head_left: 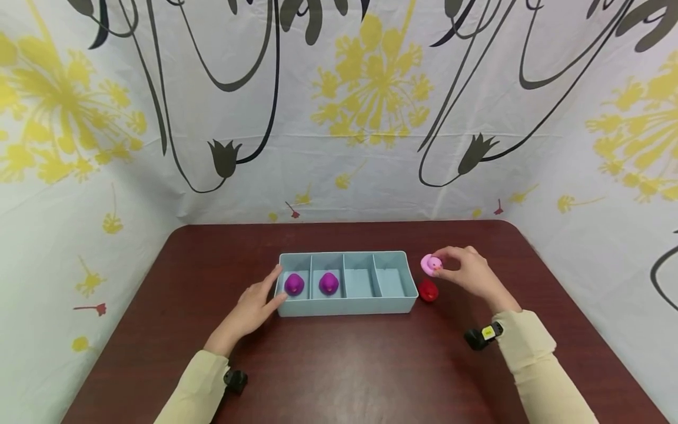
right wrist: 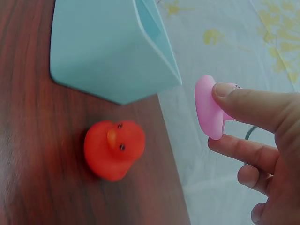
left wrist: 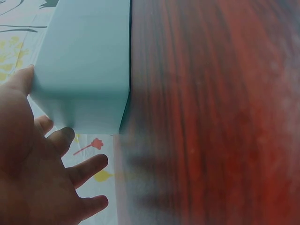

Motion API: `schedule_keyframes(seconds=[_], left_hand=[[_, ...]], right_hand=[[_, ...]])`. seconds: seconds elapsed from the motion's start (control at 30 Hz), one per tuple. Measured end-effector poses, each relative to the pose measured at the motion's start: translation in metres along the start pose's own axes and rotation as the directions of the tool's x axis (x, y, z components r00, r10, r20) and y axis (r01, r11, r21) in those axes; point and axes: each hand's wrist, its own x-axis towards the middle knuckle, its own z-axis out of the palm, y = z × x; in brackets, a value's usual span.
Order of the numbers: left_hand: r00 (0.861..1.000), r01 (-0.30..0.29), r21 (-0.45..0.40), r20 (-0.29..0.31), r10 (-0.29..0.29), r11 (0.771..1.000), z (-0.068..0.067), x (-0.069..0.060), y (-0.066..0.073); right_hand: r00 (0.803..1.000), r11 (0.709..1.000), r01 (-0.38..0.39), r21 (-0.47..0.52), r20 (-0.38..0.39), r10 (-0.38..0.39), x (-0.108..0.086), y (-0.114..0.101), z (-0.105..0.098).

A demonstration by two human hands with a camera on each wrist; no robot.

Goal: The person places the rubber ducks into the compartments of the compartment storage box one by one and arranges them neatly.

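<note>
A pale blue tray [head_left: 346,306] with a row of compartments stands on the table. Purple toys [head_left: 293,285] sit in its two leftmost compartments, one in each. My left hand [head_left: 251,306] rests against the tray's left end, its fingers spread; in the left wrist view the thumb touches the tray [left wrist: 84,56]. Just past the tray's right end, my right hand [head_left: 473,274] pinches a pink duck [right wrist: 209,108] between thumb and fingers, in the air. A red duck [right wrist: 115,150] sits on the table beside the tray's right end, close to the pink one.
The dark red wooden table [head_left: 339,365] has rounded far corners. Behind it and at both sides hangs a white cloth [head_left: 318,147] with yellow and grey plant patterns. The tray's two right compartments hold nothing.
</note>
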Motion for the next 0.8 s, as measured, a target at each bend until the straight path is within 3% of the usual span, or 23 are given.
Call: schedule_keyframes(seconds=[0.27,0.8], left_hand=[[1.000,0.004,-0.002,-0.004,-0.004,1.000,0.000,0.001,0.002],[1.000,0.013,0.001,0.002,-0.013,1.000,-0.001,-0.002,0.003]], right_hand=[[0.999,0.999,0.005,0.047,0.038,-0.007,0.011,-0.020,0.005],[0.988,0.981,0.127,0.149,0.068,-0.139,0.029,-0.062,0.025]])
